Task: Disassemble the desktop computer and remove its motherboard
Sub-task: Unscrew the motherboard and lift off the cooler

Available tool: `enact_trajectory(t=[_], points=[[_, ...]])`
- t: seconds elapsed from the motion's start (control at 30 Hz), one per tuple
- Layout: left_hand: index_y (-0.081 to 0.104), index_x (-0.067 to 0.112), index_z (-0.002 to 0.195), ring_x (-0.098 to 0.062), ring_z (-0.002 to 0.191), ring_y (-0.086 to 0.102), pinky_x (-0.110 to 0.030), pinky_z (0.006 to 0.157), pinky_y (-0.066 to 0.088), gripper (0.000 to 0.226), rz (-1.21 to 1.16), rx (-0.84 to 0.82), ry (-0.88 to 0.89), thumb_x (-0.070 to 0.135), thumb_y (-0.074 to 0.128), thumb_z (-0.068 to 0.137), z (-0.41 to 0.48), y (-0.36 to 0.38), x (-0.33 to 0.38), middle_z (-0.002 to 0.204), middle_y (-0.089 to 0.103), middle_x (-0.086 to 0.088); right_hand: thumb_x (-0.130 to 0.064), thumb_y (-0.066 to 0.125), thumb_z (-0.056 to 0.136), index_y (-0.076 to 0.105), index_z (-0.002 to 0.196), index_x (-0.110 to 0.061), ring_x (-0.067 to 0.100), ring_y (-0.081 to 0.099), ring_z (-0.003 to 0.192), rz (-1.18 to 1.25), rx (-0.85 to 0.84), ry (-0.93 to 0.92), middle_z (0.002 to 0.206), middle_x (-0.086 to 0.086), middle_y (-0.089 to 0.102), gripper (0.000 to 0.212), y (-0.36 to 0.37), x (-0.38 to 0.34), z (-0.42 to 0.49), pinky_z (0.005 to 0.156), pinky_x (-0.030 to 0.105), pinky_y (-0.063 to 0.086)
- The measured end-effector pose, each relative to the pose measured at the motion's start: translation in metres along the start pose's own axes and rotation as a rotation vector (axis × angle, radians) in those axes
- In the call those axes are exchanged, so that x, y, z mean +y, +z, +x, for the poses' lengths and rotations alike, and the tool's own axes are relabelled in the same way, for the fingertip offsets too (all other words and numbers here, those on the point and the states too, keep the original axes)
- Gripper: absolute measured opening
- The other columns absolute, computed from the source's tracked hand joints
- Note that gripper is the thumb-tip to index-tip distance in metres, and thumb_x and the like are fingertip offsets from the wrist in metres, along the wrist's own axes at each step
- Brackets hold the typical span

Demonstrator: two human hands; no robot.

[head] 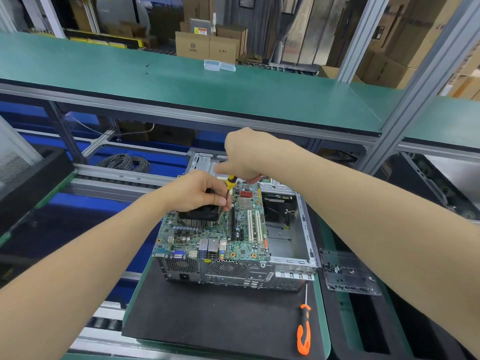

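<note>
An open desktop case (291, 266) lies on a black foam mat (213, 318). The green motherboard (244, 245) rests tilted over the case's left half. A black CPU fan on a finned heatsink (200, 216) sits at the board's far left. My right hand (246, 154) grips the yellow-and-black handle of a screwdriver (230, 183) from above, its shaft pointing down beside the heatsink. My left hand (197, 190) lies on the fan, thumb and fingers pinching the screwdriver shaft near its tip.
An orange-handled screwdriver (304, 331) lies on the mat's right side. A clear plastic tray (348, 274) holding several dark screws sits right of the case. A coil of grey cable (124, 162) lies at the back left. A green shelf (181, 81) runs overhead.
</note>
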State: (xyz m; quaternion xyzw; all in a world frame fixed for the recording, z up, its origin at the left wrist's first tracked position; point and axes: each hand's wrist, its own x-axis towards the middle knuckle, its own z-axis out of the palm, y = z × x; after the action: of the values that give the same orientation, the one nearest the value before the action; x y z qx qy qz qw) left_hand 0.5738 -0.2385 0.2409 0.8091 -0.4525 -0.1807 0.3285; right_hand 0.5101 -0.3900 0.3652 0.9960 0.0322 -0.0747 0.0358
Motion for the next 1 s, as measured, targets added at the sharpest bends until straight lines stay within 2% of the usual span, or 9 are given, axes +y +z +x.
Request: enact_trajectory(t=[0.07,0.17,0.33,0.43,0.63,0.73,0.83,0.9,1.0], points=[[0.076,0.048,0.084,-0.010,0.109,0.069,-0.050,0.100,0.052,0.031,-0.015,-0.013,0.008,0.022,0.070,0.098,-0.001,-0.001,-0.001,0.100,0.078,0.015,-0.032,0.062,0.097,0.052,0.064,-0.013,0.020,0.043,0.045,-0.066,0.014,-0.040,0.046,-0.001,0.050,0.040,0.002,-0.005,0.001,0.043,0.024,0.031],[0.076,0.048,0.084,-0.014,0.112,0.068,-0.054,0.102,0.049,0.029,-0.033,-0.035,0.018,0.024,0.069,0.099,-0.003,-0.002,-0.003,0.104,0.077,0.018,-0.032,0.063,0.096,0.043,0.064,-0.011,0.023,0.032,0.055,-0.082,0.018,-0.137,0.058,0.002,0.038,0.043,0.000,-0.006,0.003,0.046,0.027,0.025],[0.078,0.044,0.094,-0.017,0.111,0.068,-0.055,0.102,0.049,0.016,-0.072,-0.040,-0.006,0.032,0.068,0.099,-0.002,-0.004,-0.006,0.108,0.076,0.017,-0.040,0.074,0.091,0.065,0.081,-0.014,0.017,0.051,0.069,-0.054,-0.024,-0.340,0.076,-0.003,0.061,0.029,-0.008,0.008,0.001,0.054,0.028,0.036],[0.075,0.044,0.107,-0.017,0.093,0.069,-0.039,0.085,0.055,0.017,-0.117,-0.080,0.009,0.034,0.061,0.103,-0.002,-0.004,-0.004,0.111,0.077,0.016,-0.036,0.080,0.087,0.063,0.079,-0.019,0.013,0.053,0.071,-0.068,-0.011,-0.425,0.076,-0.007,0.060,0.025,-0.010,0.016,-0.001,0.059,0.030,0.040],[0.078,0.041,0.095,-0.024,0.106,0.069,-0.053,0.093,0.053,0.020,-0.060,-0.032,0.030,0.030,0.063,0.103,-0.002,0.000,-0.003,0.103,0.077,0.011,-0.025,0.086,0.080,0.065,0.080,-0.024,0.018,0.060,0.081,-0.071,-0.003,-0.500,0.084,-0.004,0.068,0.022,-0.011,0.021,-0.006,0.066,0.032,0.046],[0.078,0.041,0.098,-0.022,0.108,0.070,-0.048,0.098,0.053,0.020,-0.063,-0.012,0.009,0.027,0.064,0.102,-0.002,0.000,-0.004,0.101,0.078,0.009,-0.056,0.075,0.083,0.071,0.082,-0.024,0.011,0.063,0.074,-0.047,0.038,-0.432,0.076,-0.010,0.068,0.033,-0.014,0.019,-0.008,0.064,0.032,0.050],[0.078,0.032,0.105,0.002,0.099,0.066,-0.016,0.084,0.046,0.017,-0.026,0.003,0.044,0.022,0.064,0.102,-0.002,0.002,-0.002,0.097,0.074,0.024,-0.084,0.046,0.087,0.061,0.069,-0.011,0.014,0.068,0.046,0.010,-0.021,-0.120,0.044,-0.003,0.063,0.076,-0.008,0.010,-0.003,0.053,0.029,0.045],[0.079,0.034,0.093,0.001,0.103,0.066,-0.018,0.084,0.046,0.019,0.014,0.005,0.038,0.025,0.065,0.102,-0.002,0.002,-0.001,0.098,0.074,0.024,-0.070,0.046,0.098,0.057,0.066,-0.012,0.009,0.059,0.032,-0.095,-0.074,-0.062,0.036,-0.003,0.058,0.067,-0.003,0.003,0.001,0.047,0.025,0.039],[0.079,0.037,0.089,-0.005,0.107,0.067,-0.027,0.093,0.049,0.021,-0.003,0.004,0.029,0.025,0.066,0.101,-0.003,0.002,-0.003,0.100,0.076,0.020,-0.045,0.053,0.101,0.054,0.054,-0.013,0.020,0.054,0.046,-0.219,-0.067,-0.162,0.039,-0.005,0.055,0.057,-0.005,-0.003,0.003,0.043,0.024,0.031]])
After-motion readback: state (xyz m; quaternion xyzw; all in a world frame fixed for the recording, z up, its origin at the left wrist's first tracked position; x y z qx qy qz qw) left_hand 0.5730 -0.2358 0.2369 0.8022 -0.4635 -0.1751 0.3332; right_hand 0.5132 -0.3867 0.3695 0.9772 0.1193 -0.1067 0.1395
